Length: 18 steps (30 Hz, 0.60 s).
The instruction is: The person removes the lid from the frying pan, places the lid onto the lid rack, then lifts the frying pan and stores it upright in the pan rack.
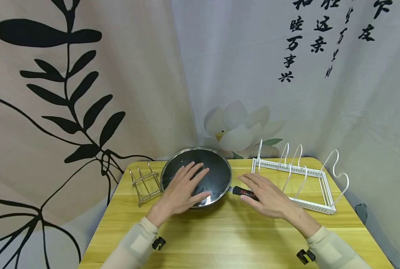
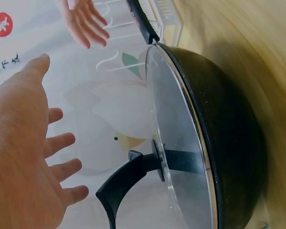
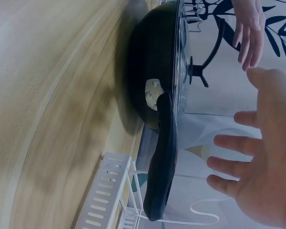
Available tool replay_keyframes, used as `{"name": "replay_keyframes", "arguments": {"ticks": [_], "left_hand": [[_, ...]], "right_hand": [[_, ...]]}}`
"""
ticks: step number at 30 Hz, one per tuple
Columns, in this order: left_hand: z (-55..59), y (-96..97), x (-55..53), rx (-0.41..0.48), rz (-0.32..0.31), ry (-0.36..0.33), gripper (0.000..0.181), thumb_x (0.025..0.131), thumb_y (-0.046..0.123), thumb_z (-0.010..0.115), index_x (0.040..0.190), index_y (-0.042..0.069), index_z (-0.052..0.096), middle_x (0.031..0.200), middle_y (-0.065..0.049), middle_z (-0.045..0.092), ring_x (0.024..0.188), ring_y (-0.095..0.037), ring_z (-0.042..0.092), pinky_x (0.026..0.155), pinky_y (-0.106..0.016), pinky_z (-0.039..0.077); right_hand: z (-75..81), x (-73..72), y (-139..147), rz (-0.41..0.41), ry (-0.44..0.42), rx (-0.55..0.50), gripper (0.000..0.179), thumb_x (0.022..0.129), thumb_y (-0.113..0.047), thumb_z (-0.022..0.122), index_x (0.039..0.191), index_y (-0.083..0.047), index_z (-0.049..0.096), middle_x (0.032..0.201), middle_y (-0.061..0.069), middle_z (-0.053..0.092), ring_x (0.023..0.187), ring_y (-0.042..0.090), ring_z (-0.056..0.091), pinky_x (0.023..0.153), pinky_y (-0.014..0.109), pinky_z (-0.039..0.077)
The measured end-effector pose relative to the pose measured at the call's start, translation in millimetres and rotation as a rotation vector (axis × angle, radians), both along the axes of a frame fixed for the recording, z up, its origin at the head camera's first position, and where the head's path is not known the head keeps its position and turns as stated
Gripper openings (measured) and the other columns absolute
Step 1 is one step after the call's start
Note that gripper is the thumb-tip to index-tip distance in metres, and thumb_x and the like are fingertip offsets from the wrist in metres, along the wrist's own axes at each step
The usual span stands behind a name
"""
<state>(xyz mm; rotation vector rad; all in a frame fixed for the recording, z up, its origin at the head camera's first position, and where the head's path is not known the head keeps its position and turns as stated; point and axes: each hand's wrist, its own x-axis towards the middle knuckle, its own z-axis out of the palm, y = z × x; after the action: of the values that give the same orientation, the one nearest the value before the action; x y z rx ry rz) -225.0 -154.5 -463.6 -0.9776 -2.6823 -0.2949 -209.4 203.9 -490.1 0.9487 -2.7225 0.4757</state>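
A black wok [image 2: 229, 133] stands on the table, covered by a glass lid [image 1: 216, 168] with a dark rim band and a black curved lid knob [image 2: 121, 183]. My left hand [image 1: 184, 190] hovers above the lid with spread fingers, apart from the knob in the left wrist view. My right hand [image 1: 268, 196] is over the wok's black handle [image 3: 161, 162], fingers stretched out and touching nothing in the right wrist view. Neither hand holds anything.
To the right on the wooden table [image 1: 220, 243] stands a white rack [image 1: 315, 207] with upright wire dividers. A small metal rack [image 1: 146, 183] sits left of the wok. Behind the table hangs a printed curtain [image 1: 146, 74].
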Motion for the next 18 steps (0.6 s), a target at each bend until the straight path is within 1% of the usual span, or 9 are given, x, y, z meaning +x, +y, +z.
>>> {"name": "replay_keyframes", "arguments": {"ticks": [8, 11, 14, 18], "left_hand": [[0.1, -3.0, -9.5, 0.019, 0.033, -0.014, 0.08, 0.11, 0.06, 0.067, 0.175, 0.022, 0.042, 0.182, -0.013, 0.042, 0.171, -0.043, 0.036, 0.137, -0.071, 0.032], [-0.3, -4.7, -13.6, 0.026, 0.048, -0.032, 0.079, 0.111, 0.06, 0.066, 0.175, 0.021, 0.043, 0.181, -0.013, 0.042, 0.171, -0.042, 0.036, 0.138, -0.07, 0.032], [-0.4, -6.3, -16.7, 0.036, 0.06, -0.043, 0.078, 0.111, 0.059, 0.065, 0.175, 0.019, 0.044, 0.18, -0.014, 0.044, 0.171, -0.043, 0.037, 0.138, -0.069, 0.032], [-0.5, -8.1, -19.4, 0.045, 0.076, -0.042, 0.077, 0.111, 0.058, 0.065, 0.173, 0.016, 0.046, 0.178, -0.017, 0.046, 0.169, -0.045, 0.039, 0.137, -0.07, 0.033]], "right_hand": [[-3.9, -4.1, 2.5, -0.022, -0.073, -0.031, 0.066, 0.114, -0.049, 0.064, 0.17, -0.015, 0.051, 0.17, 0.018, 0.056, 0.159, 0.05, 0.052, 0.129, 0.07, 0.045], [-5.8, -5.5, 3.6, -0.029, -0.093, -0.038, 0.066, 0.115, -0.049, 0.063, 0.169, -0.014, 0.052, 0.17, 0.018, 0.057, 0.158, 0.051, 0.053, 0.127, 0.07, 0.046], [-7.1, -6.6, 4.2, -0.034, -0.105, -0.042, 0.065, 0.115, -0.049, 0.062, 0.169, -0.013, 0.053, 0.169, 0.019, 0.057, 0.158, 0.052, 0.053, 0.126, 0.07, 0.047], [-8.2, -7.4, 5.1, -0.033, -0.105, -0.043, 0.063, 0.116, -0.048, 0.062, 0.167, -0.012, 0.054, 0.168, 0.02, 0.059, 0.155, 0.051, 0.056, 0.124, 0.07, 0.049]]}}
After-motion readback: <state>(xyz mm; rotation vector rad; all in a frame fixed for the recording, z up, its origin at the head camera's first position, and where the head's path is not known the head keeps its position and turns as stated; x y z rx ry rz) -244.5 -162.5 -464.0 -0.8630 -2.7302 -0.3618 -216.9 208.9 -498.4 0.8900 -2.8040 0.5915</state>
